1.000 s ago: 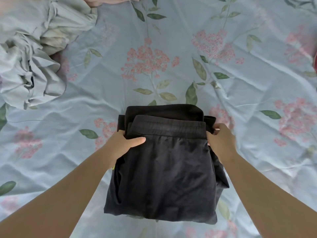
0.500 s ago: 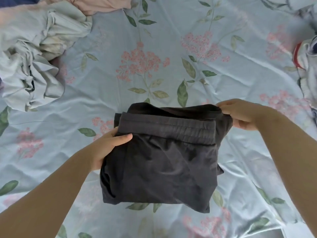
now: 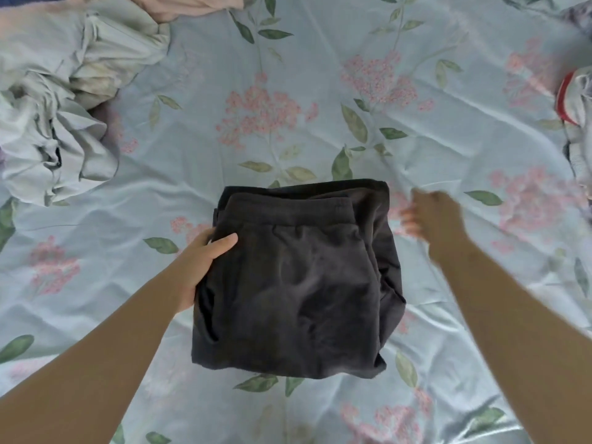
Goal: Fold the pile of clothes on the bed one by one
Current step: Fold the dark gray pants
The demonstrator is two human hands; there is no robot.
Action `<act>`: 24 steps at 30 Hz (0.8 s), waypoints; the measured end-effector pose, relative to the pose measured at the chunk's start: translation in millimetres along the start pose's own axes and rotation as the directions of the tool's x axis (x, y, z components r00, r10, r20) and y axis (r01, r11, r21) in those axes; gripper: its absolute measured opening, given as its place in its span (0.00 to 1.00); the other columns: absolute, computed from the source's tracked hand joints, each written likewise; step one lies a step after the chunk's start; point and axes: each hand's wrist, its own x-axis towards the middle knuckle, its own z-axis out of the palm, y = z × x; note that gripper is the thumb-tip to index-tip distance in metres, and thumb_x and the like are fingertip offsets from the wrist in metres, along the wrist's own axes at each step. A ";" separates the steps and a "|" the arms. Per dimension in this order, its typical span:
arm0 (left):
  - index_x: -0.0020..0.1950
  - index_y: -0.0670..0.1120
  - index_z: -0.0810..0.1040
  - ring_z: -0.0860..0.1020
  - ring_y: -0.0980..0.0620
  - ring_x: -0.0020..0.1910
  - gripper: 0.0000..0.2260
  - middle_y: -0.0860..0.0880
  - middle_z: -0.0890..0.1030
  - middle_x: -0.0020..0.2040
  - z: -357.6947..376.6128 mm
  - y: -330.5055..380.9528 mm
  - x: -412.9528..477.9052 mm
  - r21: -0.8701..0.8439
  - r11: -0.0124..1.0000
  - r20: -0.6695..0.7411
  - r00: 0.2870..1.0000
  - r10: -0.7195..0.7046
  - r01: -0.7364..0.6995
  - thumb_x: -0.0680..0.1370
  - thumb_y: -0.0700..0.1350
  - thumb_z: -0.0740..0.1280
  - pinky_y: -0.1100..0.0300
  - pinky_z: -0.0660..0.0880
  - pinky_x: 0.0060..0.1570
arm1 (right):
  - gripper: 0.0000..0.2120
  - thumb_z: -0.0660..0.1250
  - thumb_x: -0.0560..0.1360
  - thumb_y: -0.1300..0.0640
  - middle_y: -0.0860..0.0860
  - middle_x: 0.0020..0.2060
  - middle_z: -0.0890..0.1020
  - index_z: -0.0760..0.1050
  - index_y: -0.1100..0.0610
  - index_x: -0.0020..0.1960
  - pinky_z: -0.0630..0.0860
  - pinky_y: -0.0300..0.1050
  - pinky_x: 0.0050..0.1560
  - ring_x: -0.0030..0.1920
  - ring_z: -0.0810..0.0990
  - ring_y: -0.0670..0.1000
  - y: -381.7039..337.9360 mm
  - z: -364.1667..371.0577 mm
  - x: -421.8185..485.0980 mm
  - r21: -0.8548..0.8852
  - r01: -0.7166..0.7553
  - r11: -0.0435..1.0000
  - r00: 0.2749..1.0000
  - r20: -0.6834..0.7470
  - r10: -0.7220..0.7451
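Half a second ago the right hand (image 3: 431, 216) pinched the far right corner of the dark garment (image 3: 298, 283); now it has let go and sits off the cloth, just beside the upper right edge, over the flowered bed sheet (image 3: 288, 91). The garment has settled into a compact rectangle near the middle of the bed, waistband on top at the far side; I judge this piece folded, or all but folded, and ready to be set aside. The left hand (image 3: 205, 261) keeps its grip on the left edge, thumb lying on top of the fabric and fingers tucked under the layers; the right hand is smeared by motion, so how far its fingers are spread I cannot tell, though nothing shows in it. The crumpled pile of pale clothes (image 3: 54, 123) waits at the far left, well apart from the garment; more cloth (image 3: 576, 100) shows at the right edge.
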 end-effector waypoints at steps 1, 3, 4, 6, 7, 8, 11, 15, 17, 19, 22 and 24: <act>0.64 0.50 0.74 0.82 0.47 0.53 0.20 0.48 0.82 0.57 1.3 -2.1 -1.1 0.007 1.000 0.004 1.000 -0.030 0.030 0.73 0.53 0.69 0.51 0.77 0.53 | 0.11 0.62 0.78 0.51 0.51 0.30 0.72 0.68 0.55 0.38 0.67 0.42 0.26 0.27 0.69 0.49 23.2 8.7 -10.4 -0.023 -0.031 0.999 0.999 0.034 0.031; 0.65 0.47 0.74 0.81 0.45 0.55 0.27 0.47 0.82 0.56 0.7 -9.2 -6.0 0.019 0.996 0.017 0.996 -0.088 0.088 0.68 0.56 0.70 0.48 0.75 0.57 | 0.14 0.63 0.77 0.47 0.51 0.32 0.73 0.69 0.56 0.40 0.67 0.42 0.33 0.31 0.72 0.51 64.3 20.5 -35.0 -0.162 -0.043 0.986 0.995 0.078 0.056; 0.65 0.47 0.74 0.80 0.45 0.56 0.29 0.48 0.82 0.57 -0.3 -13.5 -9.1 0.023 0.993 0.025 0.993 -0.115 0.115 0.66 0.57 0.71 0.48 0.74 0.60 | 0.14 0.63 0.77 0.46 0.50 0.34 0.75 0.70 0.57 0.42 0.67 0.42 0.34 0.34 0.75 0.51 79.3 23.7 -44.3 -0.252 -0.010 0.968 0.995 0.091 0.034; 0.65 0.48 0.74 0.80 0.46 0.56 0.30 0.49 0.83 0.56 -2.1 -20.9 -15.9 0.062 0.989 0.048 0.989 -0.139 0.136 0.65 0.55 0.72 0.49 0.73 0.60 | 0.11 0.62 0.77 0.48 0.48 0.34 0.76 0.71 0.55 0.42 0.65 0.39 0.33 0.36 0.75 0.48 94.4 24.6 -54.9 -0.427 0.121 0.896 0.988 0.138 -0.068; 0.65 0.48 0.75 0.81 0.46 0.55 0.29 0.50 0.83 0.55 -3.0 -23.1 -18.6 0.101 0.986 0.049 0.989 -0.137 0.131 0.65 0.54 0.72 0.50 0.74 0.58 | 0.12 0.61 0.78 0.50 0.48 0.32 0.75 0.69 0.54 0.39 0.64 0.39 0.32 0.34 0.74 0.48 94.8 23.5 -55.8 -0.492 0.197 0.848 0.977 0.169 -0.129; 0.64 0.48 0.75 0.81 0.47 0.54 0.29 0.50 0.84 0.54 -4.9 -24.7 -20.5 0.132 0.983 0.047 0.990 -0.131 0.124 0.64 0.53 0.73 0.51 0.75 0.55 | 0.14 0.60 0.78 0.52 0.49 0.30 0.73 0.66 0.54 0.36 0.65 0.41 0.34 0.33 0.73 0.50 93.4 21.1 -54.9 -0.548 0.251 0.798 0.966 0.195 -0.170; 0.62 0.48 0.77 0.82 0.46 0.52 0.24 0.48 0.84 0.54 -8.3 -28.7 -24.5 0.112 0.986 0.089 0.987 -0.130 0.120 0.68 0.54 0.73 0.51 0.77 0.52 | 0.14 0.60 0.77 0.53 0.51 0.32 0.75 0.67 0.54 0.34 0.71 0.53 0.48 0.40 0.75 0.57 86.9 3.0 -49.2 -0.564 0.137 0.814 0.990 0.110 -0.091; 0.65 0.47 0.73 0.79 0.46 0.56 0.18 0.49 0.80 0.58 2.8 -48.8 -26.9 0.246 0.963 -0.113 0.990 -0.083 0.109 0.78 0.52 0.66 0.47 0.74 0.60 | 0.08 0.57 0.76 0.56 0.54 0.38 0.75 0.69 0.55 0.39 0.71 0.51 0.45 0.43 0.74 0.59 97.4 -9.6 -70.7 -0.530 -0.001 0.848 0.992 -0.110 -0.068; 0.65 0.48 0.68 0.76 0.46 0.59 0.21 0.50 0.76 0.61 10.0 -60.1 -30.6 0.259 0.960 -0.158 0.985 -0.068 0.107 0.76 0.54 0.67 0.45 0.71 0.63 | 0.11 0.59 0.77 0.50 0.52 0.35 0.74 0.68 0.55 0.39 0.69 0.46 0.35 0.38 0.73 0.55 106.6 2.2 -95.4 -0.360 0.067 0.931 0.990 -0.094 -0.107; 0.67 0.49 0.65 0.75 0.45 0.60 0.27 0.51 0.75 0.61 15.2 -73.9 -37.6 0.257 0.962 -0.162 0.985 -0.052 0.093 0.73 0.55 0.71 0.45 0.72 0.63 | 0.12 0.63 0.75 0.43 0.49 0.41 0.74 0.69 0.53 0.45 0.72 0.44 0.40 0.42 0.74 0.51 119.4 12.8 -116.1 -0.323 0.095 0.941 0.992 -0.052 -0.118; 0.63 0.51 0.64 0.75 0.45 0.58 0.27 0.51 0.75 0.58 19.7 -95.6 -49.1 0.289 0.956 -0.274 0.961 0.034 0.049 0.71 0.53 0.74 0.46 0.74 0.59 | 0.23 0.69 0.71 0.43 0.49 0.50 0.70 0.67 0.54 0.58 0.73 0.52 0.55 0.52 0.72 0.53 141.5 15.4 -129.5 -0.426 0.115 0.897 0.968 -0.156 -0.198; 0.59 0.51 0.64 0.76 0.46 0.54 0.25 0.51 0.75 0.54 21.8 -105.4 -55.3 0.280 0.960 -0.365 0.926 0.099 0.007 0.70 0.51 0.74 0.49 0.76 0.53 | 0.26 0.71 0.70 0.44 0.49 0.52 0.70 0.66 0.55 0.60 0.74 0.52 0.51 0.53 0.73 0.54 148.5 15.3 -137.1 -0.356 0.072 0.932 0.978 -0.159 -0.136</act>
